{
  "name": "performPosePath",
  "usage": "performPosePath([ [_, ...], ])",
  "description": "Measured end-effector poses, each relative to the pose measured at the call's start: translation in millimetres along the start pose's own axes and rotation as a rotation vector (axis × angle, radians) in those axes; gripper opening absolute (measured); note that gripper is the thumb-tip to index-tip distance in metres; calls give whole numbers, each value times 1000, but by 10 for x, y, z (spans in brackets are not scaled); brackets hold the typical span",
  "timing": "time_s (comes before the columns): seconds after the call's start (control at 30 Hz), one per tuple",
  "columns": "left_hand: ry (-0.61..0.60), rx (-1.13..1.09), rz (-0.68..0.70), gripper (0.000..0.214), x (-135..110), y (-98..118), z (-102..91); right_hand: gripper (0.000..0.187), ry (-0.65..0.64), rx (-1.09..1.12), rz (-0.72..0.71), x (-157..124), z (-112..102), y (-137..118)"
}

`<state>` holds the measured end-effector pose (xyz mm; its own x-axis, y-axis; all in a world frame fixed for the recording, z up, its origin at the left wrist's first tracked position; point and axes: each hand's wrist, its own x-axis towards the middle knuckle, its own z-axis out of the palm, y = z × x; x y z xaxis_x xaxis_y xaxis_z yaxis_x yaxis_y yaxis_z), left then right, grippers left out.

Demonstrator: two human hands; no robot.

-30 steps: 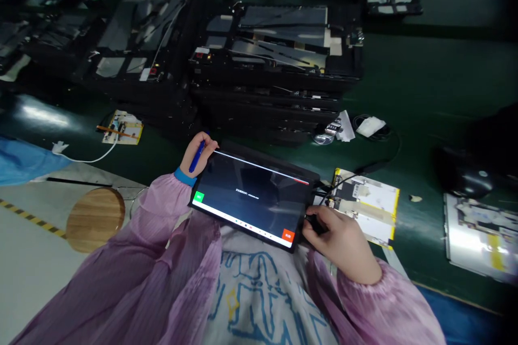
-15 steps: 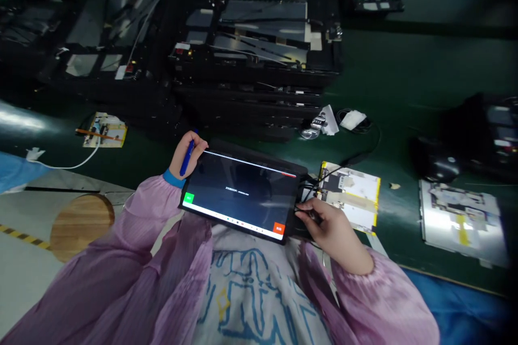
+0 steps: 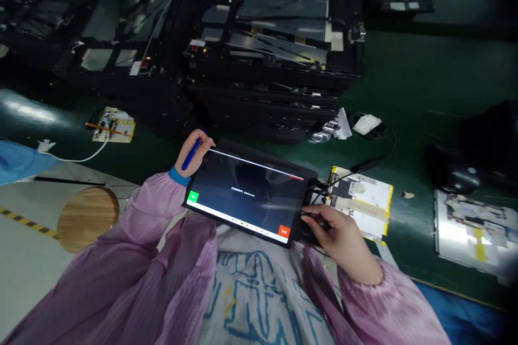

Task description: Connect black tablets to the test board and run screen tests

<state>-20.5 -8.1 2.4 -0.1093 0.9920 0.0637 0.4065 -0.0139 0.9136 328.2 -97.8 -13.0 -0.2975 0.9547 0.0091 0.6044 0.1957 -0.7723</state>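
Observation:
A black tablet (image 3: 246, 197) is tilted toward me at the bench's front edge, its dark screen lit with a line of white text, a green square at lower left and a red one at lower right. My left hand (image 3: 194, 151) is closed at its upper left corner, with a blue pen (image 3: 190, 154) tucked between the fingers. At the tablet's right edge, my right hand (image 3: 334, 226) pinches a small dark plug, mostly hidden by the fingers. Black cables (image 3: 319, 190) run from that side across a circuit board with yellow tape (image 3: 364, 202).
Stacked black device housings (image 3: 275, 70) stand behind the tablet, with another stack (image 3: 117, 59) to the left. A coiled cable (image 3: 368, 125), a dark rounded device (image 3: 453, 170) and a silver panel (image 3: 465, 232) lie to the right. A wooden stool (image 3: 87, 218) stands at lower left.
The whole view has shifted, so the bench items appear farther right. Both hands keep their places on the tablet, and the screen looks the same.

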Motion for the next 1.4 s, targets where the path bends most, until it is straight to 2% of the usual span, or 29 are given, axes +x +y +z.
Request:
performPosePath([
  [0.2, 3, -5, -25, 35, -1, 9, -11, 19, 21, -29, -110, 15, -16, -64],
  [0.3, 2, -3, -30, 34, -5, 11, -8, 14, 11, -88, -153, 21, -17, -76],
  [0.5, 4, -11, -46, 31, -22, 0, -9, 8, 68, -215, -255, 42, 1, -83],
  [0.67, 17, -21, -45, 30, -14, -9, -14, 11, 105, -298, -248, 34, 13, -75],
  [0.77, 17, -38, -39, 30, -9, -30, -18, 14, 83, -279, -205, 18, 18, -55],
  [0.87, 30, -136, -76, 31, -19, -56, -20, 15, 78, -211, -156, 12, 2, -63],
  [0.93, 46, -283, -133, 33, -38, -48, -25, 15, 98, -179, -140, 15, -26, -82],
  [1.1, 102, -602, -233, 35, -109, 119, -45, 16, 175, -141, -173, 20, -110, -88],
  [1.23, 66, -655, -325, 35, -173, 230, -3, 16, 217, -116, -206, 17, -135, -26],
  [1.4, 83, -647, -384, 36, -207, 233, 84, 20, 157, -113, -242, 27, -164, 12],
])
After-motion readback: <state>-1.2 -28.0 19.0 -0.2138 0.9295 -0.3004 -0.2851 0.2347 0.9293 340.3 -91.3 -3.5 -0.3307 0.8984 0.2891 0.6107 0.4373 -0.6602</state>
